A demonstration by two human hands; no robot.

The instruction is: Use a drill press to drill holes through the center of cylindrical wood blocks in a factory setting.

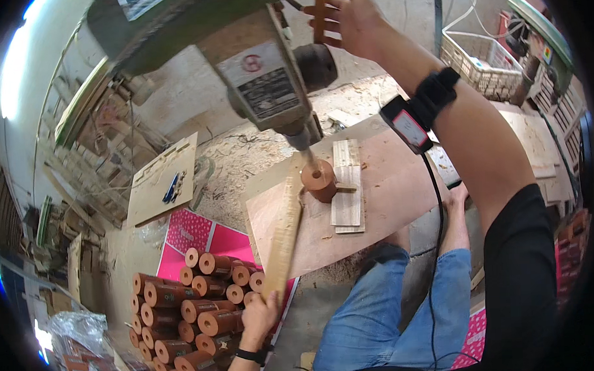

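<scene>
Upper edge: the drill press (260,69) and lever (319,18) run out of frame, as does a little of the right hand (355,21); how far its fingers close cannot be told. The bit (306,140) is blurred, its tip indistinct above the cylinder (321,184). Lettering on the press plate (265,94) is too small to read. The stick's (284,235) lower end is partly hidden by the left hand (260,317). In the pile (213,299), front pieces conceal those behind. Lower edge: the left forearm (241,370) is cut off.
</scene>
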